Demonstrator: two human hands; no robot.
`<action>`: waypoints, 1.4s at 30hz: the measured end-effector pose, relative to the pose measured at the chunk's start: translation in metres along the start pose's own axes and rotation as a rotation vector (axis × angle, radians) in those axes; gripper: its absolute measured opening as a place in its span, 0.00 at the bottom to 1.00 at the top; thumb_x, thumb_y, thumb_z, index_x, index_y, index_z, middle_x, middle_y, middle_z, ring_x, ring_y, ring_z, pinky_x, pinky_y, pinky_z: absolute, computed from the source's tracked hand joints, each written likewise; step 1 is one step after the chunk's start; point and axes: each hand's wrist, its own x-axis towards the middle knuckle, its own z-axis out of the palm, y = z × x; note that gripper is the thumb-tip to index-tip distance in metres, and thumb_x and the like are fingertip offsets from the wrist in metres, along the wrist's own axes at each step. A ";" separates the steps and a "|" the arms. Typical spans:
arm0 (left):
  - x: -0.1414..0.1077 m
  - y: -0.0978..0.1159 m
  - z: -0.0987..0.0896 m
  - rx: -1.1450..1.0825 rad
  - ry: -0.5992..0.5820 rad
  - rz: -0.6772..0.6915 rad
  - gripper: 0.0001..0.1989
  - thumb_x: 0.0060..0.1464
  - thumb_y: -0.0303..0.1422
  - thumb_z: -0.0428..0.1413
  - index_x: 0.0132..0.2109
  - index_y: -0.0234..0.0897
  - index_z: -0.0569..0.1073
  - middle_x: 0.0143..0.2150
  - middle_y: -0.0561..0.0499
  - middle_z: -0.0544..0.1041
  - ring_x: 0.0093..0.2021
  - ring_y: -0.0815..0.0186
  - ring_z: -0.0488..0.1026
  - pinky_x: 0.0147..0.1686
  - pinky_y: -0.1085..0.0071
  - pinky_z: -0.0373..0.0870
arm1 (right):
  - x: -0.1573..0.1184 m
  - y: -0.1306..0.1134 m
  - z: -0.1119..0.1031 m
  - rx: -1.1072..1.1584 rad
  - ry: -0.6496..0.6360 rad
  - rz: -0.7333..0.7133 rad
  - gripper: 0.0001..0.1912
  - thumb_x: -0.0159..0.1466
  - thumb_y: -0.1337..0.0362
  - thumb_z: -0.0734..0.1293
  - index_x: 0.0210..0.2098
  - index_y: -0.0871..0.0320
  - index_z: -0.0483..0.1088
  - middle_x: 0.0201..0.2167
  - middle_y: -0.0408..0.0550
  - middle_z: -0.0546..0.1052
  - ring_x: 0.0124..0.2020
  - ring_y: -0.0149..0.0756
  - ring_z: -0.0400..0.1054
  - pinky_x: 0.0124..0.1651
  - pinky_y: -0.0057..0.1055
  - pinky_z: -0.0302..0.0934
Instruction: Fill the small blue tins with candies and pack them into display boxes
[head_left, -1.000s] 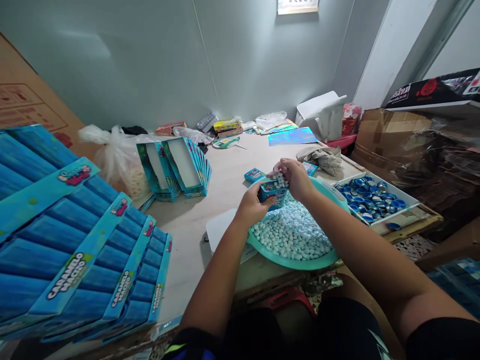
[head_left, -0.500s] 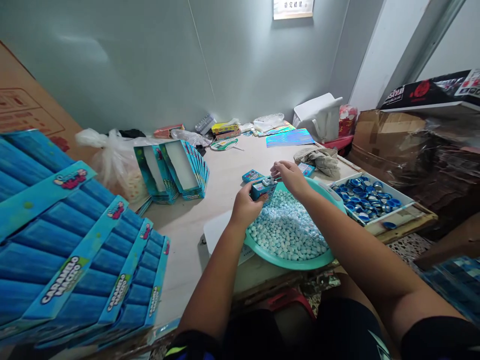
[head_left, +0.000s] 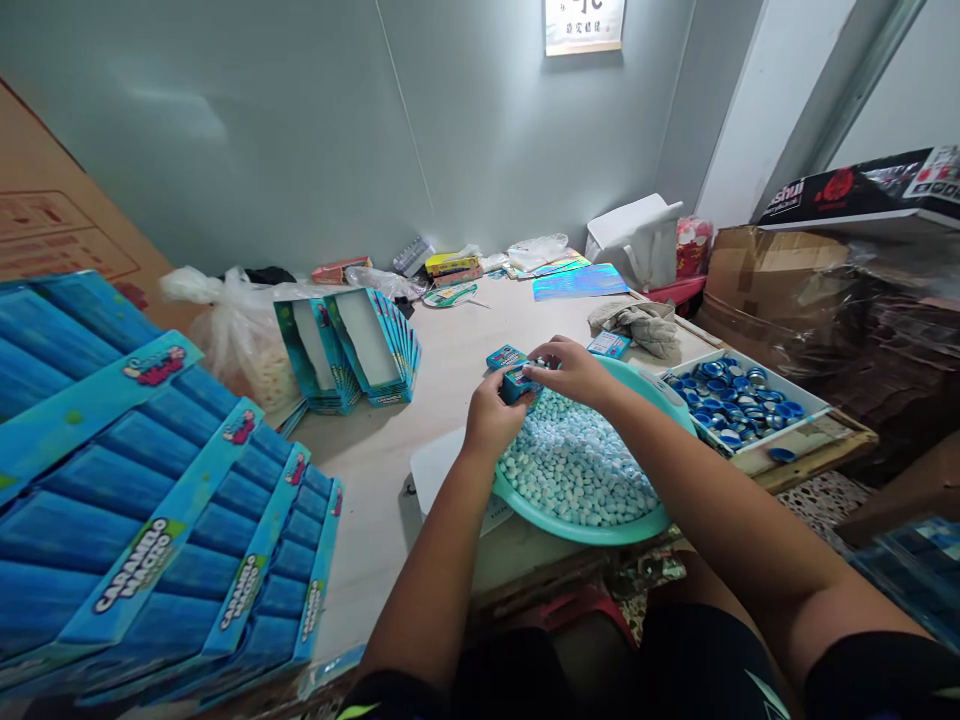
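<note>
My left hand (head_left: 491, 412) is closed around a small blue candy box (head_left: 514, 384), held above the left rim of a turquoise basin (head_left: 600, 535). My right hand (head_left: 574, 370) reaches over the basin, its bent fingers and thumb closed at the top of that box. Some pale bits show between those fingers, too small to make out clearly. Many pale blue-white candies (head_left: 589, 470) fill the basin below. Just behind the held box, a similar blue box (head_left: 505, 357) lies on the table. Another blue box (head_left: 609, 344) rests beyond the basin.
A white tray (head_left: 780, 437) of blue and silver caps stands right of the basin, near a grey cloth (head_left: 641, 325). Stacked blue display boxes (head_left: 172, 480) crowd the left. Nested open cartons (head_left: 367, 350) stand behind them. A white flat object (head_left: 442, 470) lies partly under the basin.
My right hand has come lower and closer onto the top of the box. The left hand keeps its hold, with the box tilted a little. The view has shifted slightly.
</note>
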 end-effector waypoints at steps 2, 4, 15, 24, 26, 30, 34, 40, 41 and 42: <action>0.000 0.000 0.000 0.009 -0.006 0.006 0.25 0.51 0.28 0.66 0.57 0.34 0.78 0.52 0.41 0.81 0.53 0.50 0.78 0.59 0.55 0.73 | 0.001 0.000 -0.002 -0.028 -0.004 -0.009 0.08 0.62 0.65 0.75 0.41 0.60 0.83 0.34 0.45 0.71 0.33 0.32 0.67 0.39 0.29 0.61; 0.000 0.000 0.000 0.013 -0.013 0.012 0.24 0.51 0.28 0.66 0.57 0.34 0.78 0.52 0.41 0.81 0.53 0.49 0.78 0.58 0.56 0.73 | 0.002 0.000 -0.003 -0.045 -0.002 -0.003 0.08 0.61 0.68 0.75 0.41 0.59 0.83 0.32 0.44 0.70 0.32 0.32 0.66 0.37 0.29 0.59; 0.008 0.005 -0.005 0.096 -0.022 -0.014 0.27 0.48 0.37 0.64 0.55 0.34 0.78 0.49 0.42 0.82 0.51 0.48 0.79 0.55 0.56 0.74 | 0.010 -0.009 -0.008 -0.077 0.004 0.021 0.07 0.57 0.76 0.74 0.35 0.62 0.80 0.32 0.43 0.72 0.32 0.29 0.66 0.39 0.26 0.61; 0.012 0.010 -0.007 0.097 -0.045 -0.019 0.30 0.47 0.44 0.64 0.55 0.35 0.78 0.49 0.42 0.82 0.51 0.46 0.79 0.56 0.52 0.74 | 0.016 -0.007 -0.012 -0.123 -0.006 0.014 0.09 0.60 0.74 0.72 0.41 0.62 0.78 0.37 0.45 0.77 0.34 0.30 0.68 0.41 0.25 0.62; 0.012 0.011 -0.007 0.107 -0.043 -0.036 0.30 0.47 0.45 0.64 0.55 0.34 0.78 0.48 0.41 0.82 0.50 0.46 0.79 0.56 0.52 0.74 | 0.017 -0.006 -0.010 -0.140 0.011 0.028 0.10 0.62 0.74 0.70 0.43 0.61 0.78 0.37 0.44 0.77 0.35 0.31 0.69 0.42 0.26 0.62; 0.012 0.012 -0.007 0.129 -0.040 -0.037 0.29 0.46 0.45 0.63 0.55 0.35 0.78 0.47 0.42 0.82 0.49 0.45 0.79 0.54 0.51 0.75 | 0.017 -0.005 -0.008 -0.161 0.051 0.089 0.12 0.65 0.75 0.66 0.45 0.60 0.78 0.40 0.45 0.79 0.38 0.32 0.70 0.44 0.26 0.61; 0.011 0.014 -0.007 0.115 -0.031 -0.049 0.31 0.46 0.45 0.63 0.55 0.35 0.78 0.49 0.41 0.82 0.51 0.44 0.79 0.55 0.49 0.74 | 0.014 -0.008 -0.010 -0.093 0.011 0.140 0.14 0.71 0.62 0.67 0.54 0.60 0.75 0.42 0.47 0.78 0.41 0.32 0.70 0.43 0.26 0.60; 0.012 0.014 -0.007 0.100 -0.026 -0.051 0.32 0.45 0.46 0.63 0.56 0.35 0.78 0.51 0.40 0.82 0.53 0.43 0.78 0.58 0.47 0.73 | 0.011 -0.014 -0.013 -0.134 -0.196 0.176 0.19 0.73 0.48 0.67 0.51 0.57 0.77 0.42 0.47 0.79 0.41 0.35 0.69 0.36 0.26 0.55; 0.012 0.014 -0.008 0.102 -0.027 -0.054 0.32 0.45 0.45 0.63 0.56 0.35 0.78 0.51 0.40 0.82 0.53 0.43 0.78 0.58 0.48 0.73 | 0.012 -0.014 -0.014 -0.139 -0.224 0.181 0.19 0.74 0.48 0.66 0.49 0.56 0.77 0.41 0.46 0.79 0.40 0.35 0.69 0.35 0.26 0.55; 0.013 0.013 -0.008 0.105 -0.031 -0.057 0.32 0.45 0.45 0.63 0.56 0.34 0.78 0.50 0.40 0.82 0.52 0.43 0.78 0.57 0.48 0.74 | 0.012 -0.014 -0.015 -0.142 -0.245 0.182 0.19 0.74 0.48 0.65 0.48 0.56 0.78 0.40 0.46 0.79 0.39 0.35 0.69 0.34 0.26 0.54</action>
